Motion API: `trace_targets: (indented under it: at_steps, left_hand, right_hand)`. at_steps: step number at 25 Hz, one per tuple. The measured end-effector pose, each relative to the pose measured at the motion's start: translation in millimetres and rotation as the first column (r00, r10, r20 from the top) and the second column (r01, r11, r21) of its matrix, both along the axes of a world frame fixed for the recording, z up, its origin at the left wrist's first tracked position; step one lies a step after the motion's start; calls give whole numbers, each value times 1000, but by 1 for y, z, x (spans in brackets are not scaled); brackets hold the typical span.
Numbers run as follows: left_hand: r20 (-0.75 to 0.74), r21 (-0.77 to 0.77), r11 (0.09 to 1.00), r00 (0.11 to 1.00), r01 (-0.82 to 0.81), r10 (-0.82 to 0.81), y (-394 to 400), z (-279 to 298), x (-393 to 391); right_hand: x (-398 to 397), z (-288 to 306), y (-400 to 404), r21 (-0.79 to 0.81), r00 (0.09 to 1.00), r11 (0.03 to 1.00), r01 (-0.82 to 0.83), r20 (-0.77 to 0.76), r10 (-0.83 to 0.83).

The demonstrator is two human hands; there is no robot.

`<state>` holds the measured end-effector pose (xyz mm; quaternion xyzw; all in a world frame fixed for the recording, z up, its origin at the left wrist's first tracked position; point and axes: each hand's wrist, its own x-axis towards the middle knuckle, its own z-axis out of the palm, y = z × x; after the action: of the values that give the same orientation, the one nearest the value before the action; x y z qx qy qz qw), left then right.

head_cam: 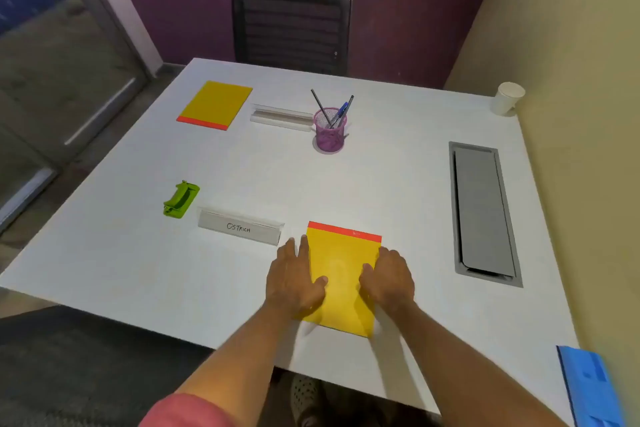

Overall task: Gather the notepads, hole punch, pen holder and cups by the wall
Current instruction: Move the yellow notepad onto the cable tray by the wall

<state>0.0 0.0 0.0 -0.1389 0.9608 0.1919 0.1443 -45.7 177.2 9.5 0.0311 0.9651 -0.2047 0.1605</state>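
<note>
Both hands, left hand (294,282) and right hand (389,279), fingers together, flat, flank the near yellow notepad (341,274) at 6 o'clock, likely to slide it wallward, 3 o'clock.

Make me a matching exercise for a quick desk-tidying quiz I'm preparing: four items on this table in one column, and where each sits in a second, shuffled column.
Items:
1. paper cup
2. hole punch
3. pen holder
4. near notepad

Places:
A. under both hands
B. far right corner, by the wall
C. left side, beside the name card
D. middle of the table's far half

Pairs: 1-B, 2-C, 3-D, 4-A
</note>
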Motion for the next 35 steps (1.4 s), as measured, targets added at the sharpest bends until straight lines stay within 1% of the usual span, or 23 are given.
trace_targets:
  at_steps: [1,2,6,9,14,17,20,23,26,29,31,32,35]
  left_hand:
    - [38,23,1000,999,-9,8,-1,-3,2]
    - [57,39,999,998,-24,22,-3,-7,3]
    - [134,92,993,989,-75,62,-5,-18,3]
    - [142,140,983,985,-120,100,-8,-20,-2]
    - [143,172,973,981,-156,132,-7,-21,-8]
    - [154,202,959,973,-199,170,-6,-20,-15]
    - [171,264,924,956,-278,239,-11,-20,-23]
    - [184,332,874,933,-355,309,-19,-24,-23]
    - [169,405,818,912,-409,373,-24,-30,-20]
    - [142,459,789,910,-408,389,-27,-27,-21]
    - [130,476,792,921,-383,368,-27,-23,-25]
    - [126,479,795,925,-372,357,-27,-20,-28]
    - [68,487,817,946,-309,317,-25,-7,-39]
  right_hand:
    - [3,-2,-3,-33,997,998,55,54,-53]
    - [5,-8,-4,-55,992,993,102,76,-98]
    - [10,-23,-11,-66,977,983,174,139,-164]
    - [6,-25,-16,-64,970,977,201,151,-190]
    - [4,-29,-17,-85,954,961,262,171,-244]
    - [-2,-30,-13,-124,935,941,314,211,-284]
    - [-6,-31,-10,-167,902,904,395,256,-347]
    - [-5,-35,-5,-213,874,860,464,267,-405]
    - [-2,-40,0,-240,870,847,475,270,-412]
    - [-1,-42,4,-250,878,853,458,281,-388]
    - [-2,-36,5,-233,894,873,428,254,-370]
    - [-4,-31,5,-229,907,883,409,211,-366]
    - [-18,-9,6,-298,935,895,332,-23,-354]
